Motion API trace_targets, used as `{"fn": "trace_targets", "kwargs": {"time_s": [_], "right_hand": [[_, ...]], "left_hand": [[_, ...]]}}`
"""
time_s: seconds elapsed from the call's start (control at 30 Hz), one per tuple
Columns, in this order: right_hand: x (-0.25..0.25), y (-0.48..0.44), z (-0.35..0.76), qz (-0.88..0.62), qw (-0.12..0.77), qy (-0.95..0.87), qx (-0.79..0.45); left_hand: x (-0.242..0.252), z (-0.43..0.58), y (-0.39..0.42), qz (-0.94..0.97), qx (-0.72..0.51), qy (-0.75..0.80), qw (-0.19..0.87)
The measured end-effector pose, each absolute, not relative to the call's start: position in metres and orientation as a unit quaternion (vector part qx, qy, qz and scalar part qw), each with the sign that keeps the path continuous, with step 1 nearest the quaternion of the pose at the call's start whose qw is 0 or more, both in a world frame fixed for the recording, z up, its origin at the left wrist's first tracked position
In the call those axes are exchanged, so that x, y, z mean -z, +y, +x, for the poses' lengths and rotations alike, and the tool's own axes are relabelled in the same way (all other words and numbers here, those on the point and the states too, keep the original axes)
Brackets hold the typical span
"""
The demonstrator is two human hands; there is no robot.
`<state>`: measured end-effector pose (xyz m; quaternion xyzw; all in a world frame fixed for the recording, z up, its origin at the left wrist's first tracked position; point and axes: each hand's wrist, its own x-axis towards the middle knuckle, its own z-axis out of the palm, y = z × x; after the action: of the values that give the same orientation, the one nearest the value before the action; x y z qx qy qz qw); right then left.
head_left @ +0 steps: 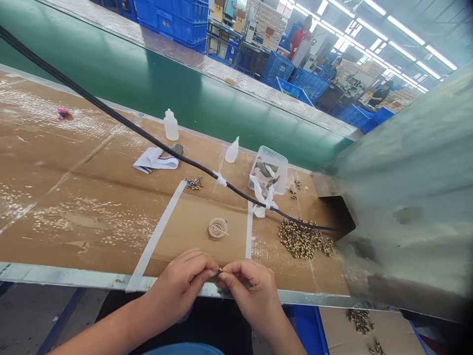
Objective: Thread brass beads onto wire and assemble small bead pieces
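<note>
Left hand (188,277) and right hand (252,286) meet at lower centre, fingertips pinching one small dark piece (219,271).
Work looks early: the small blue-flecked cluster (193,184) near centre may be done; the large pile (301,240) right of centre seemingly remains.

Holds the left hand (185,278) and the right hand (254,288) close together at the lower middle of the view, with fingertips almost meeting. Slants the left arm (111,323) in from the bottom edge, toward the left, bare along a long stretch of forearm. Angles the right arm (286,335) up from the lower right, also bare, with less of it in sight. Pinches on the left between thumb and index finger, with the other fingers curled. Pinches likewise on the right, with the thumb below the index finger and the remaining fingers bent inward.
</note>
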<state>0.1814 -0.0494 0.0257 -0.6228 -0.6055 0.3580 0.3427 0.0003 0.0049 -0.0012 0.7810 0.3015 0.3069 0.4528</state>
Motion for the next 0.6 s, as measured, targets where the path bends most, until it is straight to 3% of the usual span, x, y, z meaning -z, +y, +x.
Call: {"fn": "trace_targets", "kwargs": {"time_s": [0.6], "right_hand": [[-0.0237, -0.0478, 0.1837, -0.624, 0.328, -0.604, -0.372]], "left_hand": [[0.0021, -0.0003, 0.0059, 0.775, -0.307, 0.305, 0.460]]}}
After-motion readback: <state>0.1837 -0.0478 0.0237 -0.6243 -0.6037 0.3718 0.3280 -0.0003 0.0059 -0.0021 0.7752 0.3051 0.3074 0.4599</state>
